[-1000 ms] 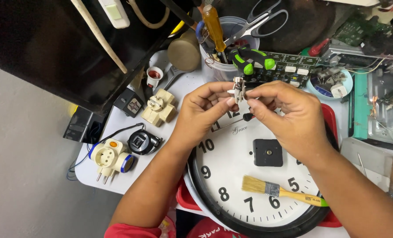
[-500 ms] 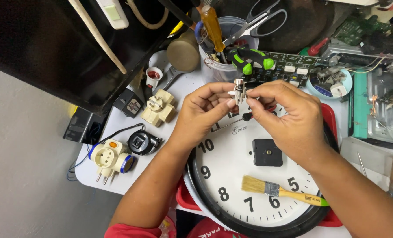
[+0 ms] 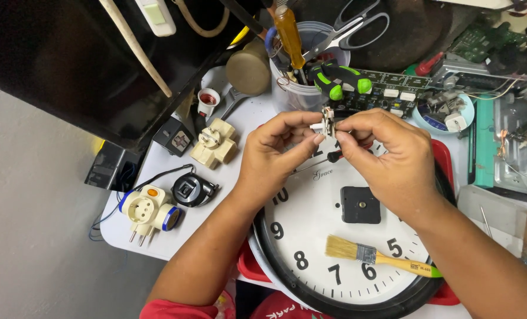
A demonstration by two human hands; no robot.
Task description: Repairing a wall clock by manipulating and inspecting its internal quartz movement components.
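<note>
Both hands meet above the top of a large round wall clock [image 3: 311,236] with a white face and black rim. My left hand [image 3: 275,159] and my right hand [image 3: 387,153] pinch a small white and metal part [image 3: 328,121] between their fingertips. A thin tool with a dark tip [image 3: 333,156] pokes out under the fingers over the dial. A black square movement box [image 3: 360,205] sits at the dial's centre. A paint brush with a yellow handle [image 3: 376,257] lies on the lower face.
A clear cup [image 3: 293,88] holds screwdrivers and scissors behind the hands. Cream plug adapters [image 3: 215,142] and a white one [image 3: 148,211] lie at the left, near a black round device [image 3: 191,189]. Circuit boards and parts crowd the right. A red tray [image 3: 443,162] sits under the clock.
Both hands have stayed over the clock's top, with only small finger shifts on the little part.
</note>
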